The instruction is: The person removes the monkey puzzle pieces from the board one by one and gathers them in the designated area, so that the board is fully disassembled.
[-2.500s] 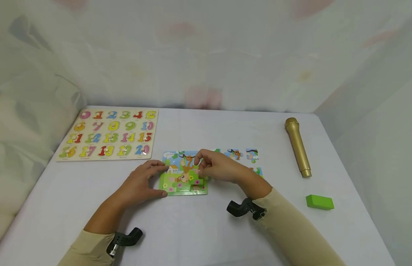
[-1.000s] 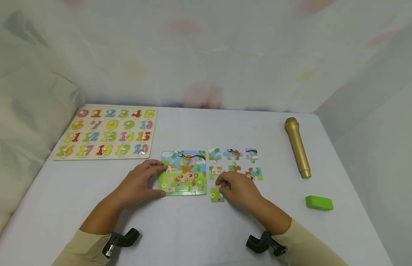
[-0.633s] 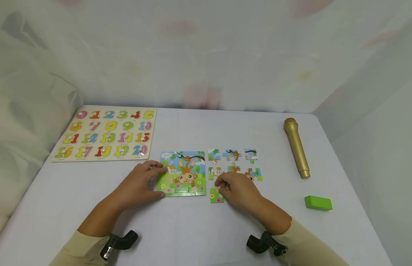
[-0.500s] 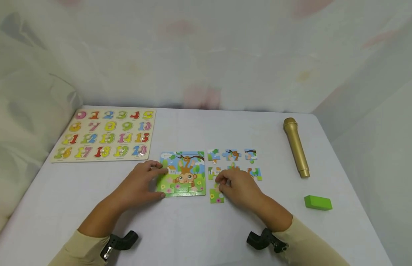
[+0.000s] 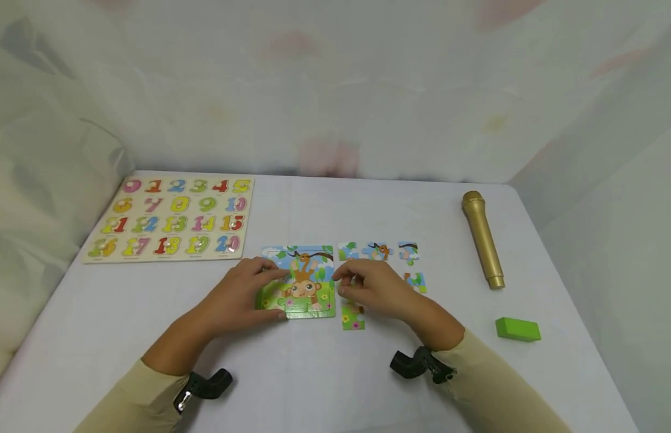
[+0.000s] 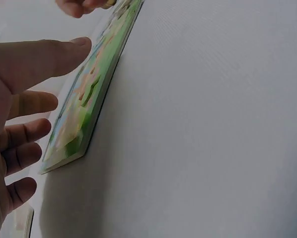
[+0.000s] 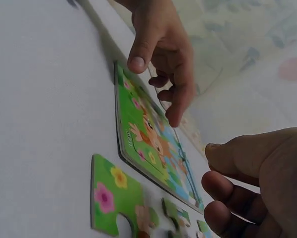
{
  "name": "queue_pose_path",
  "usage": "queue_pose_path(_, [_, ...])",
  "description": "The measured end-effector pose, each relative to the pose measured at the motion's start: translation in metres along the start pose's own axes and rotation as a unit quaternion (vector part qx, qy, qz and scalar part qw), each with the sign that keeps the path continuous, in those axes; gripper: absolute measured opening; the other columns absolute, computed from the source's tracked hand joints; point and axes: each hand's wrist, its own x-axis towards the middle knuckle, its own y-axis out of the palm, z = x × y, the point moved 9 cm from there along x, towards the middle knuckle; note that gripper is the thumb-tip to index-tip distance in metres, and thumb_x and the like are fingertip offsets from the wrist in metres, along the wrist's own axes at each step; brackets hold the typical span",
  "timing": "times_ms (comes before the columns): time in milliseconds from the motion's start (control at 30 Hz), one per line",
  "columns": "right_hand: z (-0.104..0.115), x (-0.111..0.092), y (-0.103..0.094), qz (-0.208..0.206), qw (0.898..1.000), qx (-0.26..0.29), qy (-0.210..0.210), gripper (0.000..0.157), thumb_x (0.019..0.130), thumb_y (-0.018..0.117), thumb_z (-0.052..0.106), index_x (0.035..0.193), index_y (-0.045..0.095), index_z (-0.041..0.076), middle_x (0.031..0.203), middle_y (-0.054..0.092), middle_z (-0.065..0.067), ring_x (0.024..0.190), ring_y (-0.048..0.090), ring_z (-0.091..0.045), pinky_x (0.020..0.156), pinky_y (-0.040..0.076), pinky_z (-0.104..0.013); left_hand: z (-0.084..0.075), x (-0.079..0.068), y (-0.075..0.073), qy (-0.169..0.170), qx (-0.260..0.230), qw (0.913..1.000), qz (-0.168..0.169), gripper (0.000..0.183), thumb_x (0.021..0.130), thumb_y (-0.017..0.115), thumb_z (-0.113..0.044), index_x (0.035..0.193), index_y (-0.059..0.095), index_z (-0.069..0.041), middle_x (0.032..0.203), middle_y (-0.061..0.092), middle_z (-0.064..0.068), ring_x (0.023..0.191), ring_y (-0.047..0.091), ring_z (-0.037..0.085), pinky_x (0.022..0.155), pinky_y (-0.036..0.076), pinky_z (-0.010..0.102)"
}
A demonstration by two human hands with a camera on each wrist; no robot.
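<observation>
A square puzzle board [image 5: 299, 282] with a monkey picture lies flat on the table's middle. My left hand [image 5: 240, 297] is over its left side, fingers apart and holding nothing; in the left wrist view its thumb [image 6: 64, 54] is above the board. My right hand [image 5: 375, 288] hovers just right of the board, fingers bent loosely, with nothing visible between them in the right wrist view. Under it lies a green flower puzzle piece [image 7: 113, 193]. Several more loose pieces, such as the branch piece [image 5: 408, 251], lie in rows; my right hand covers some.
A wooden number board [image 5: 175, 219] lies at the back left. To the right are a gold toy microphone [image 5: 484, 240] and a green block [image 5: 518, 329]. A white fabric wall [image 5: 335, 90] rises behind the table.
Earlier my right hand held a flower piece over the board; that piece then lay on the table to the right. Since then my right hand has left it, moving up-left; my left hand shifted right.
</observation>
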Motion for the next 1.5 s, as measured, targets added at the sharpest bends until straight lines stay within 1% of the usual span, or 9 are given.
queue_pose_path(133, [0.004, 0.013, 0.011, 0.018, 1.000, -0.017, -0.017, 0.023, 0.100, 0.075, 0.013, 0.122, 0.074, 0.010, 0.100, 0.067, 0.005, 0.067, 0.062, -0.012, 0.064, 0.052, -0.028, -0.001, 0.007, 0.006, 0.006, -0.002, 0.9999, 0.009, 0.079, 0.075, 0.097, -0.046, 0.143, 0.070, -0.017, 0.132, 0.059, 0.003, 0.122, 0.053, 0.027, 0.104, 0.044, 0.052])
queue_pose_path(300, [0.019, 0.032, 0.028, 0.037, 0.994, -0.086, -0.063, 0.028, 0.099, 0.077, 0.017, 0.127, 0.075, 0.012, 0.112, 0.072, 0.003, 0.095, 0.064, -0.014, 0.084, 0.052, -0.031, -0.003, 0.010, 0.012, 0.011, -0.012, 0.9998, 0.015, 0.076, 0.076, 0.097, -0.046, 0.141, 0.070, -0.018, 0.126, 0.060, 0.001, 0.117, 0.053, 0.025, 0.100, 0.044, 0.050])
queue_pose_path(367, [0.024, 0.039, 0.036, 0.049, 0.991, -0.103, -0.074, 0.029, 0.099, 0.076, 0.016, 0.128, 0.075, 0.012, 0.116, 0.072, 0.002, 0.102, 0.064, -0.014, 0.089, 0.051, -0.031, -0.001, 0.010, 0.014, 0.006, -0.014, 0.9998, 0.015, 0.074, 0.076, 0.097, -0.045, 0.140, 0.070, -0.019, 0.124, 0.059, -0.001, 0.115, 0.053, 0.024, 0.099, 0.045, 0.050])
queue_pose_path(467, [0.030, 0.048, 0.048, 0.071, 0.984, -0.141, -0.086, 0.030, 0.099, 0.073, 0.012, 0.129, 0.075, 0.013, 0.120, 0.072, 0.002, 0.109, 0.062, -0.014, 0.095, 0.049, -0.030, 0.001, 0.009, 0.015, -0.003, -0.011, 0.9999, 0.012, 0.073, 0.075, 0.098, -0.044, 0.138, 0.070, -0.020, 0.122, 0.059, -0.002, 0.114, 0.054, 0.024, 0.097, 0.045, 0.050])
queue_pose_path(633, [0.034, 0.054, 0.065, 0.099, 0.966, -0.222, -0.086, 0.044, 0.093, 0.071, 0.007, 0.136, 0.074, 0.019, 0.124, 0.069, 0.003, 0.116, 0.058, -0.017, 0.098, 0.046, -0.029, 0.006, 0.007, 0.017, -0.020, -0.005, 0.9997, 0.014, 0.077, 0.073, 0.098, -0.047, 0.139, 0.068, -0.021, 0.125, 0.059, -0.002, 0.115, 0.053, 0.026, 0.096, 0.044, 0.050])
queue_pose_path(767, [0.034, 0.054, 0.072, 0.105, 0.956, -0.261, -0.087, 0.050, 0.091, 0.072, 0.006, 0.138, 0.072, 0.022, 0.123, 0.067, 0.004, 0.113, 0.058, -0.018, 0.096, 0.046, -0.029, 0.007, 0.007, 0.018, -0.026, -0.014, 0.9995, 0.015, 0.076, 0.074, 0.098, -0.048, 0.139, 0.067, -0.023, 0.126, 0.059, -0.002, 0.117, 0.053, 0.026, 0.096, 0.043, 0.051])
queue_pose_path(1033, [0.035, 0.053, 0.071, 0.099, 0.959, -0.252, -0.085, 0.044, 0.090, 0.075, 0.006, 0.130, 0.075, 0.025, 0.114, 0.067, 0.008, 0.109, 0.056, -0.016, 0.095, 0.044, -0.030, 0.004, 0.009, 0.017, -0.029, -0.023, 0.9992, 0.017, 0.074, 0.074, 0.098, -0.046, 0.137, 0.068, -0.023, 0.126, 0.060, -0.002, 0.119, 0.053, 0.028, 0.095, 0.043, 0.053])
queue_pose_path(1333, [0.037, 0.053, 0.071, 0.080, 0.961, -0.253, -0.076, 0.031, 0.100, 0.072, 0.009, 0.126, 0.076, 0.024, 0.111, 0.068, 0.007, 0.106, 0.057, -0.017, 0.093, 0.046, -0.032, 0.005, 0.010, 0.016, -0.034, -0.023, 0.9990, 0.019, 0.074, 0.074, 0.098, -0.045, 0.137, 0.067, -0.021, 0.125, 0.060, -0.003, 0.119, 0.053, 0.028, 0.095, 0.042, 0.053])
queue_pose_path(1500, [0.037, 0.051, 0.071, 0.068, 0.962, -0.258, -0.059, 0.036, 0.098, 0.070, 0.004, 0.126, 0.075, 0.025, 0.108, 0.065, 0.007, 0.103, 0.054, -0.018, 0.089, 0.045, -0.031, 0.003, 0.010, 0.017, -0.038, -0.026, 0.9988, 0.019, 0.075, 0.073, 0.098, -0.044, 0.137, 0.067, -0.020, 0.126, 0.061, -0.002, 0.118, 0.053, 0.028, 0.095, 0.042, 0.052])
